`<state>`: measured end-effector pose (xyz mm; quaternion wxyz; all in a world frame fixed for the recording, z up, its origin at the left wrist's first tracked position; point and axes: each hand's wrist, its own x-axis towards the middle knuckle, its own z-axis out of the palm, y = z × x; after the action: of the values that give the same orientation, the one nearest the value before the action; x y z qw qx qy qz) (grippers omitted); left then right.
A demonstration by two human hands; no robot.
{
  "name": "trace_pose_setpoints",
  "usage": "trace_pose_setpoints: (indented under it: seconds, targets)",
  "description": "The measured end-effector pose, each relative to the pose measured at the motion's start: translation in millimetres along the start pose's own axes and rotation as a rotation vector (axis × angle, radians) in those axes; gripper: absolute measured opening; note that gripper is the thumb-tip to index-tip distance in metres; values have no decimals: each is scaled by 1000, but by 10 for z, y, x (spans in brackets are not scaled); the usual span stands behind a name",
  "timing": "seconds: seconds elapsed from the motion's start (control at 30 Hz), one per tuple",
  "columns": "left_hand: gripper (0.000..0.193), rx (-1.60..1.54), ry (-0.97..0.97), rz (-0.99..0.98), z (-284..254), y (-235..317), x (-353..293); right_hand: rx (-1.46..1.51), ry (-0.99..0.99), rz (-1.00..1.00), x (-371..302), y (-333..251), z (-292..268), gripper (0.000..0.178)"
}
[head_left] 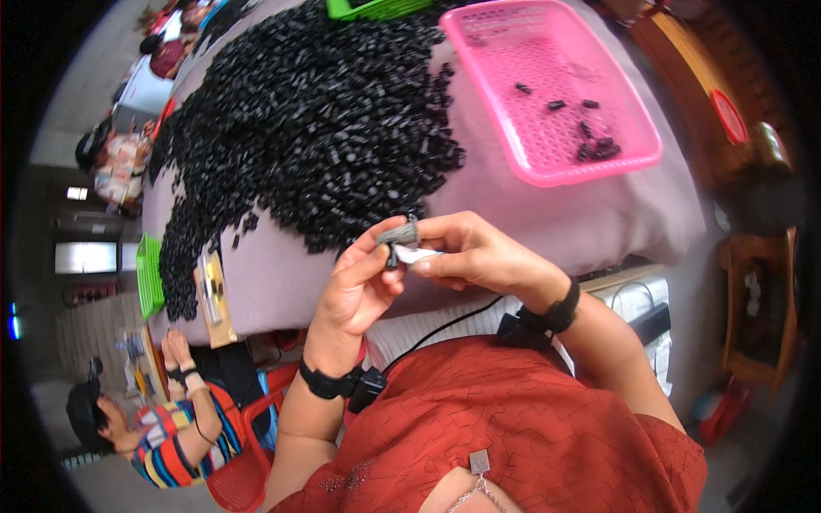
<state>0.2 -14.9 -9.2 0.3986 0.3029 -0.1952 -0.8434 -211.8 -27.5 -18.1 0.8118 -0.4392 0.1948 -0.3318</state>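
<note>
My two hands meet over the near edge of the cloth-covered table. Between its thumb and fingers, my left hand (352,289) grips a small black cylindrical piece (392,258). My right hand (481,250) pinches a thin white strip (417,255) against that piece; its exact kind is unclear. Something grey and ribbed, like a wrap (398,234), lies around a fingertip there; I cannot tell which finger. Just beyond my hands spreads a large heap of small black cylindrical pieces (308,128). A pink perforated basket (590,178) at the far right contains several similar pieces.
Green baskets stand at the far edge (380,10) and left edge (150,278) of the table. A cardboard strip with tools (214,299) lies at left. A person in a striped shirt (184,432) sits nearby, beside a red chair (244,470). Other people are farther back.
</note>
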Motion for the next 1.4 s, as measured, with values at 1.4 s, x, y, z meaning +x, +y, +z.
trace_pose_setpoints:
  seconds: [1.4]
  targets:
    - [23, 1897, 204, 656, -165, 39, 83, -41, 450, -170, 138, 274, -117, 26]
